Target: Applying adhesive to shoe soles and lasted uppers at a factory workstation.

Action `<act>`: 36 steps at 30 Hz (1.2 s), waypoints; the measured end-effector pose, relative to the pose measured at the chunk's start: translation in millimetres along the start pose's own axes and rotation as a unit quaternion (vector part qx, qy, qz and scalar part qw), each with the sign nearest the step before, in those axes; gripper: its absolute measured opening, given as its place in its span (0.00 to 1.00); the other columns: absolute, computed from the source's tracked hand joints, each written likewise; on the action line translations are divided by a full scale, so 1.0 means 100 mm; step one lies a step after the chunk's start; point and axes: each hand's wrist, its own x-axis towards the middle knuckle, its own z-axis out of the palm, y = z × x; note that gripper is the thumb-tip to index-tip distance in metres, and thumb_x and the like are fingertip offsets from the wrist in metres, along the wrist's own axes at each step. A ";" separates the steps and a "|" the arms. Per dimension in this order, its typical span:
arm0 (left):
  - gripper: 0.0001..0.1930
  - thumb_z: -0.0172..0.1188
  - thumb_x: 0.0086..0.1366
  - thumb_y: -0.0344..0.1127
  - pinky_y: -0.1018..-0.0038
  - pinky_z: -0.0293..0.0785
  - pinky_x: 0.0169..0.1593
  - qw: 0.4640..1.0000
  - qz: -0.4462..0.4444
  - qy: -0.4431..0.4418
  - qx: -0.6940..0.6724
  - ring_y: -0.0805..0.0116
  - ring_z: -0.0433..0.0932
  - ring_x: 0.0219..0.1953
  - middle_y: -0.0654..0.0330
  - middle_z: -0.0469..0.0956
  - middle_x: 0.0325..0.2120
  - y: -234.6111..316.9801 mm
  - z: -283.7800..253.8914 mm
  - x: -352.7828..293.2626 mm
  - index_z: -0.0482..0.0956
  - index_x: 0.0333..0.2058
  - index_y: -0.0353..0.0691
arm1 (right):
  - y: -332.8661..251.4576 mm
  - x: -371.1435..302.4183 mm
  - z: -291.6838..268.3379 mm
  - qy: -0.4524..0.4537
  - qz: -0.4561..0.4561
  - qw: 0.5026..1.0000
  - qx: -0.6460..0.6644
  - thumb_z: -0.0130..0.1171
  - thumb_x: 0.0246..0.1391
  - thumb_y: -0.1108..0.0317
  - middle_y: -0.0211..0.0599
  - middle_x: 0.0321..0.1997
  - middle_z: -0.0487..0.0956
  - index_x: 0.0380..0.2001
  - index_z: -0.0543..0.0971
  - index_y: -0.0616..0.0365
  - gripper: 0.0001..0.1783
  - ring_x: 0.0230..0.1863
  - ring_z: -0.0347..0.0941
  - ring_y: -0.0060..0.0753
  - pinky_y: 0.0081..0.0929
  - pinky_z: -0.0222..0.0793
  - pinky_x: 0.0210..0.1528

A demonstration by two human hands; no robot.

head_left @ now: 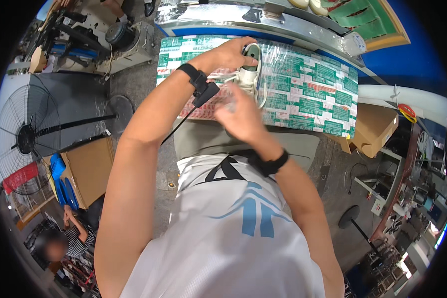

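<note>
A white lace-up shoe (249, 76) with a grey-green inside lies on the taped work surface (310, 92), its opening at the far end. My left hand (229, 53) is closed round that far end, the thumb by the opening. Pale laces (263, 92) hang loose along the shoe's right side, and more lace strands stick out to its left. My right hand (241, 115) is close to the near end of the shoe. Motion smears its fingers, so I cannot tell whether they grip a lace.
Beyond the surface runs a metal-edged bench (303, 31), with a green tray (365, 22) holding shoes at far right. Cardboard boxes (370, 130) stand to the right. A large floor fan (26, 139) is at left, and another person (77, 236) sits at lower left.
</note>
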 end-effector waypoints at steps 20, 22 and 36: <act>0.42 0.72 0.59 0.47 0.58 0.82 0.57 0.988 0.041 0.142 0.034 0.43 0.87 0.51 0.37 0.85 0.49 -0.27 0.40 0.31 0.70 0.67 0.29 | 0.50 -0.57 -0.65 -0.003 -0.151 0.957 -0.248 0.75 0.46 0.59 0.50 0.46 0.80 0.74 0.67 0.71 0.53 0.45 0.78 0.55 0.48 0.74 0.49; 0.36 0.71 0.63 0.42 0.64 0.82 0.50 0.986 0.056 0.152 0.041 0.58 0.85 0.44 0.47 0.85 0.43 -0.24 0.42 0.30 0.70 0.65 0.31 | 0.43 -0.98 -0.85 -0.031 -0.160 0.959 -0.233 0.75 0.46 0.60 0.49 0.47 0.80 0.75 0.66 0.71 0.55 0.44 0.77 0.54 0.49 0.73 0.49; 0.38 0.73 0.63 0.44 0.64 0.81 0.48 0.979 0.078 0.183 0.046 0.57 0.85 0.42 0.45 0.86 0.41 -0.31 0.49 0.36 0.70 0.65 0.27 | 0.62 -0.25 -0.28 0.049 -0.204 0.959 -0.190 0.74 0.44 0.64 0.48 0.43 0.80 0.77 0.67 0.66 0.55 0.43 0.79 0.53 0.45 0.76 0.47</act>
